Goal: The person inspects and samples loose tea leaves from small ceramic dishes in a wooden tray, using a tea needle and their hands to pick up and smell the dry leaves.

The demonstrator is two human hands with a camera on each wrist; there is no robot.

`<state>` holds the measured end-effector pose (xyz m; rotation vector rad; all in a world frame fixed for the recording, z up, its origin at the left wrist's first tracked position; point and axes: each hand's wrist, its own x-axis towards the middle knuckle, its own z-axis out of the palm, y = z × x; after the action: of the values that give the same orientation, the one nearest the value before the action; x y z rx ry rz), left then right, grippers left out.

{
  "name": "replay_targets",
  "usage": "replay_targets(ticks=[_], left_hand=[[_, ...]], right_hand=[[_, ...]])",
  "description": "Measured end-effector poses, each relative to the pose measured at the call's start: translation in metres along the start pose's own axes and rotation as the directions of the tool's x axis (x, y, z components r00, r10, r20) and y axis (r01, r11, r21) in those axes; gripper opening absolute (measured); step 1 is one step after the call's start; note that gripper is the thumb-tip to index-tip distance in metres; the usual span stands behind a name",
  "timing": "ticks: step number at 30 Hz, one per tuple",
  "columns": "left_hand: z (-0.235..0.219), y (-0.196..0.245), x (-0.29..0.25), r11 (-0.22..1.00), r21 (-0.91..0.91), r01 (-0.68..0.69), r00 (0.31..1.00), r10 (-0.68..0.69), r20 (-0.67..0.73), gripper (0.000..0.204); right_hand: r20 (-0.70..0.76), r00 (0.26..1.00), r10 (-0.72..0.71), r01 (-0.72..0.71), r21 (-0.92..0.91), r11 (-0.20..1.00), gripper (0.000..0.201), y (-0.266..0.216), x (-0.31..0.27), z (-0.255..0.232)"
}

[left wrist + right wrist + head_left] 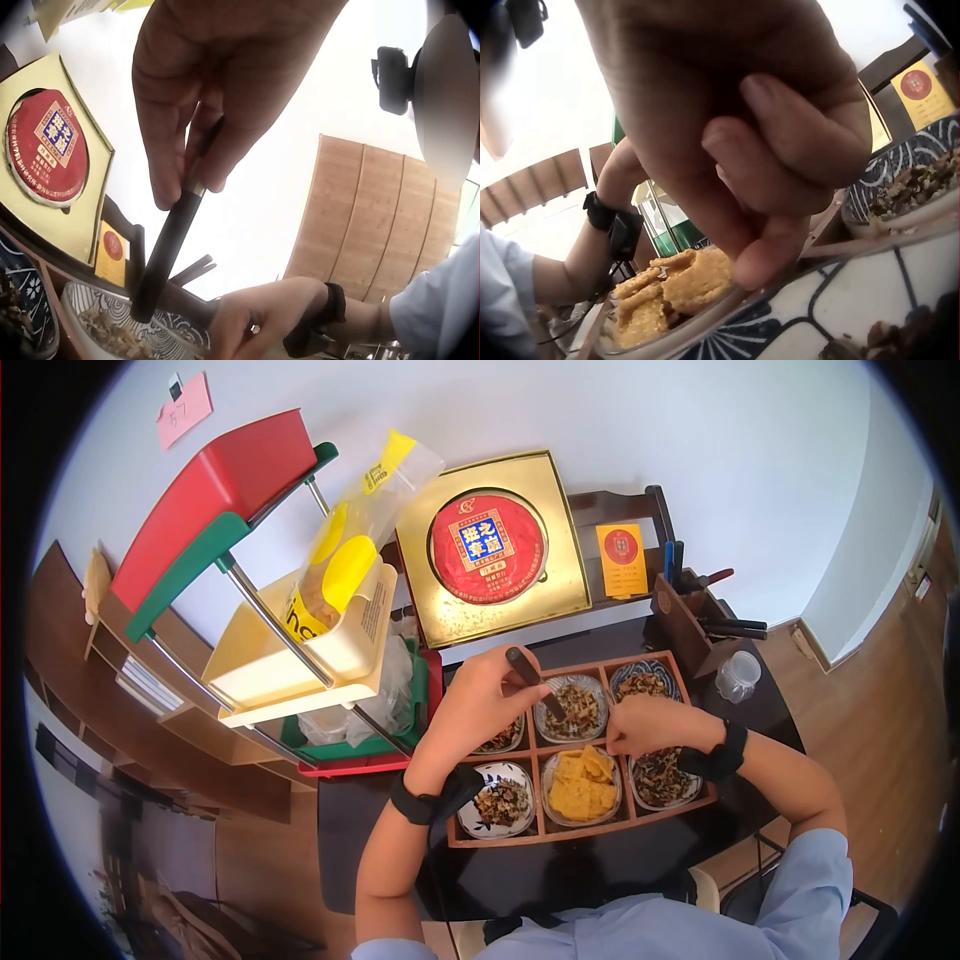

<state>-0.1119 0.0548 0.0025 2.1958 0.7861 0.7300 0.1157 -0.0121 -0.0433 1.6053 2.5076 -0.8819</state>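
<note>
My left hand [478, 695] pinches a dark stick-shaped tool [169, 247] with a metal collar near the fingertips. The tool slants down, its thick dark end over the back middle bowl of dried, leaf-like bits [582, 710]. My right hand [650, 724] hovers over the divided wooden box, fingers curled. Its thumb and fingertips [759, 264] come together right at the rim of a blue-and-white bowl [870, 289], beside the bowl of yellow crisps [580, 788]. Nothing shows in the right hand's grasp.
More bowls of dried bits fill the wooden box [590, 832]. Behind it leans a gold box [570, 575] with a round red package. A tiered rack [290, 690] stands left; a pen holder [690, 610] and a clear jar [738, 678] stand right on the dark table [400, 850].
</note>
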Motion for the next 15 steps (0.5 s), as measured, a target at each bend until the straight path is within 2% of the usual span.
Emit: replay_targets(ticks=[4,7,9,13,15], left_hand=[[-0.004,0.000,-0.001,1.000,-0.028,-0.003,1.000,0.003,-0.001,0.014],[-0.001,-0.007,0.001,0.997,-0.080,0.006,0.998,-0.011,-0.065,0.014],[-0.002,-0.013,0.008,0.994,-0.085,-0.064,0.992,0.053,-0.119,0.022],[-0.012,-0.006,0.021,0.984,-0.173,-0.037,0.998,0.027,-0.057,0.012],[-0.012,0.000,0.029,0.997,-0.069,0.025,0.999,-0.028,-0.044,0.016]], right_hand=[[0.041,0.999,-0.012,0.011,0.032,0.999,0.019,0.005,0.005,0.006],[0.050,0.999,0.005,-0.004,-0.004,1.000,0.020,0.002,0.006,0.005],[0.058,0.998,0.019,-0.017,-0.027,0.999,0.021,0.000,0.007,0.005],[0.093,0.995,0.023,-0.022,-0.010,1.000,0.022,-0.001,0.010,0.004],[0.102,0.994,0.028,-0.029,0.007,1.000,0.023,-0.001,0.010,0.005]])
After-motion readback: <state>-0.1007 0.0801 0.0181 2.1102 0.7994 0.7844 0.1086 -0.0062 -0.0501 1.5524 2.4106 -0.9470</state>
